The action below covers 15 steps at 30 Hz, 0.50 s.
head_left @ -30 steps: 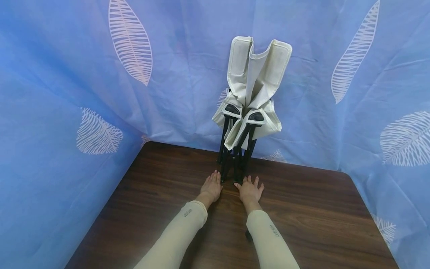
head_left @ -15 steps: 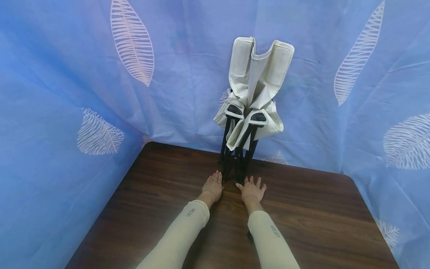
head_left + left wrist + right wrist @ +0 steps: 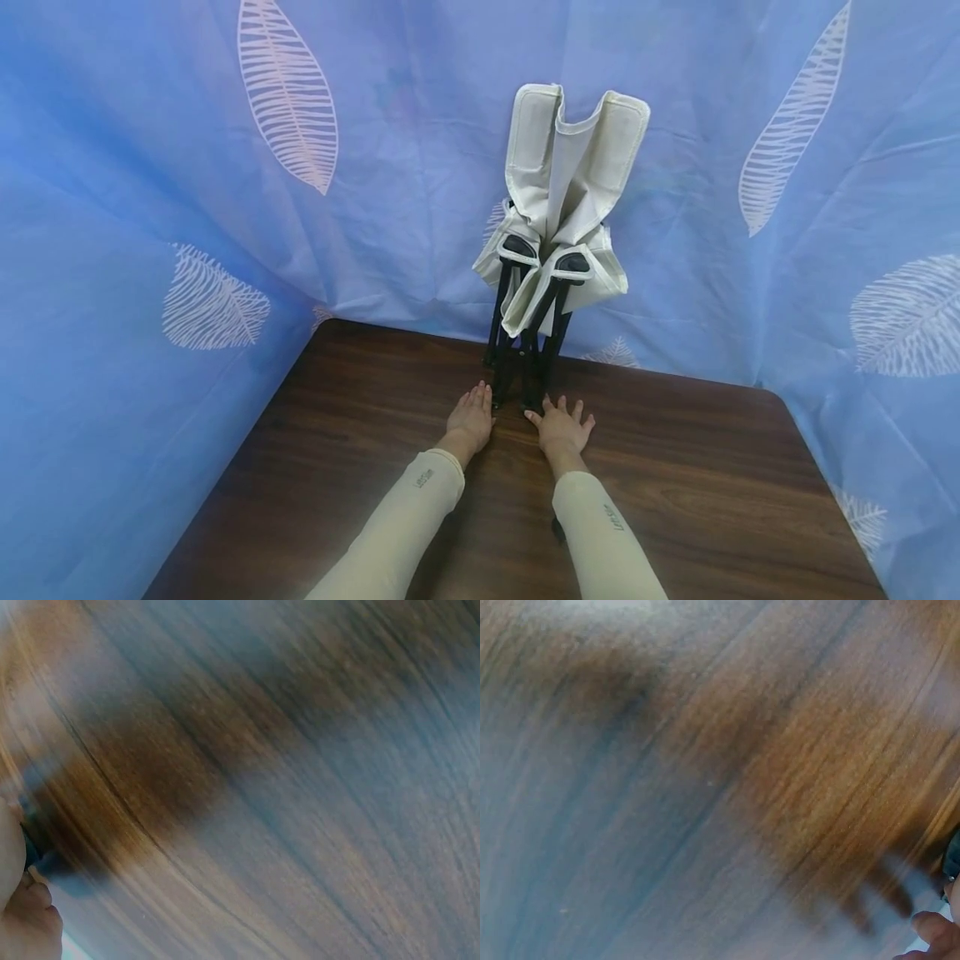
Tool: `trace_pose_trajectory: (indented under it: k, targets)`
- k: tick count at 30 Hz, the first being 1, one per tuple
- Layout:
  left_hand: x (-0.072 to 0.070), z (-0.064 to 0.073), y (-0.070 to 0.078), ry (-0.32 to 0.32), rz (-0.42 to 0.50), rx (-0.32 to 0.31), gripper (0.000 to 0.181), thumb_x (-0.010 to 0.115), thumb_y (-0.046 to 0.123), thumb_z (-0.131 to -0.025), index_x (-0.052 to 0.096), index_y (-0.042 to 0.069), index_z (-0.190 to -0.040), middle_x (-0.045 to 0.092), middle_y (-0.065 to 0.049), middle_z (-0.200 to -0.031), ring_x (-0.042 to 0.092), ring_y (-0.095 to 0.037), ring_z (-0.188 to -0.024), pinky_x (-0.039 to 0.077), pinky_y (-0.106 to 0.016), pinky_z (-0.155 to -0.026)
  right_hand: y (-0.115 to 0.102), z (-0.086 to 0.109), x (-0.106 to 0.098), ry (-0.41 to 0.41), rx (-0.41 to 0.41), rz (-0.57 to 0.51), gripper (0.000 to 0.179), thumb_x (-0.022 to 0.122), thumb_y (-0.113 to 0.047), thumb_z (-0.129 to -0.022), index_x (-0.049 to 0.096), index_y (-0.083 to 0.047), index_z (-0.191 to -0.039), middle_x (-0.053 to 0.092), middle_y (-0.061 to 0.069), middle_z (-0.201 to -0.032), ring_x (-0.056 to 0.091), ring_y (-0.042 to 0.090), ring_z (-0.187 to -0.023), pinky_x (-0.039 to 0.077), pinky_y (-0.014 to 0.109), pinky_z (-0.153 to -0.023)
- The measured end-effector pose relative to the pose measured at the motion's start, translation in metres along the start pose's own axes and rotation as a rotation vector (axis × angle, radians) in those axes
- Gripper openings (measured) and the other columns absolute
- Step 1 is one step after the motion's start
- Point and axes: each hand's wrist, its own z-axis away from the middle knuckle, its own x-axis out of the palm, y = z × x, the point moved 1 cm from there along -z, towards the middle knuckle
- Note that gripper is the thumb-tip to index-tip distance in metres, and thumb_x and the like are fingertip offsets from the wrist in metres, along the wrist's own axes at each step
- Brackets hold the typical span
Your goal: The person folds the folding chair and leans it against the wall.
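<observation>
A folded-up folding chair (image 3: 573, 167) of white fabric on black legs (image 3: 504, 379) stands upright at the table's far edge. My left hand (image 3: 469, 419) rests on the table just left of the chair's near feet, fingers straight and close together. On the other side, my right hand (image 3: 562, 427) lies with its fingers spread, its thumb at the near right foot. Whether the hands press on the feet is hard to tell. Both wrist views show mostly wood grain, with part of the left hand (image 3: 30, 919) and some fingers of the right hand (image 3: 934, 930) at the edges.
The dark brown wooden table (image 3: 697, 483) has rounded far corners. Blue cloth (image 3: 420, 167) with white leaf prints hangs behind it and along both sides. A small dark object (image 3: 558, 530) shows partly under my right forearm.
</observation>
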Motion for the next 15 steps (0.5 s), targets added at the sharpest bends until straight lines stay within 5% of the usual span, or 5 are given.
trace_pose_trajectory:
  k: [15]
  targets:
    - [0.0094, 0.0032, -0.0030, 0.026, -0.018, 0.032, 0.060, 0.036, 0.032, -0.105, 0.017, 0.003, -0.154, 0.017, -0.011, -0.163, 0.021, -0.021, -0.150, 0.021, -0.032, -0.123, 0.0017, 0.0089, -0.0032, -0.059, -0.008, -0.001, 0.061, 0.039, -0.045, -0.101, 0.023, -0.022, -0.155, 0.023, 0.018, -0.159, 0.015, 0.047, -0.147, 0.017, 0.069, -0.115]
